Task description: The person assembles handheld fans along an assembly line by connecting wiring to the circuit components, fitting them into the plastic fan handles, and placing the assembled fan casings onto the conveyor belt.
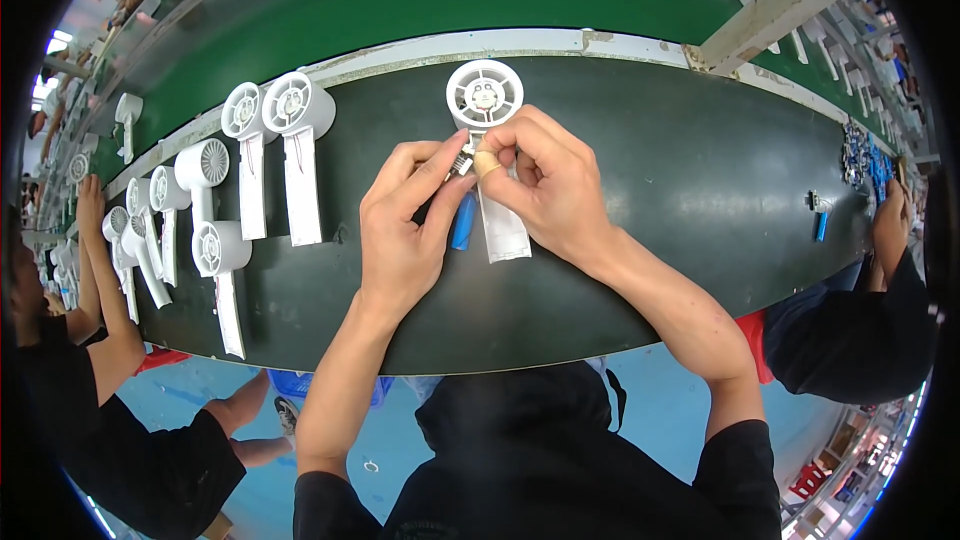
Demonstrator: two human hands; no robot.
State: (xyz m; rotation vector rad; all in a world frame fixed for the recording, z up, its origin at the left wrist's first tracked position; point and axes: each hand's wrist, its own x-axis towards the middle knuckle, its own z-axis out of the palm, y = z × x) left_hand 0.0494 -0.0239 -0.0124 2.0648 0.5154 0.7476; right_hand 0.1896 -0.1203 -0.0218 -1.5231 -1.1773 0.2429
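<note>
In front of me on the dark table lies a white handheld fan (485,92), its round head away from me and its handle (505,232) toward me. My left hand (405,215) pinches a small circuit board (463,160) beside the fan's neck. A blue cylindrical battery (463,221) hangs below that board, next to the handle. From the other side my right hand (545,180) meets it, thumb and forefinger pressed together at the neck. A tan wrap covers one of its fingertips. Whatever lies between those right fingertips is too small to make out.
Several white fans (302,160) lie at the left. A board with a blue battery (819,218) lies at the right, near a pile of similar parts (865,155). Behind a pale rail (560,41) runs a green conveyor belt (420,10). Co-workers' arms (110,290) are on both sides.
</note>
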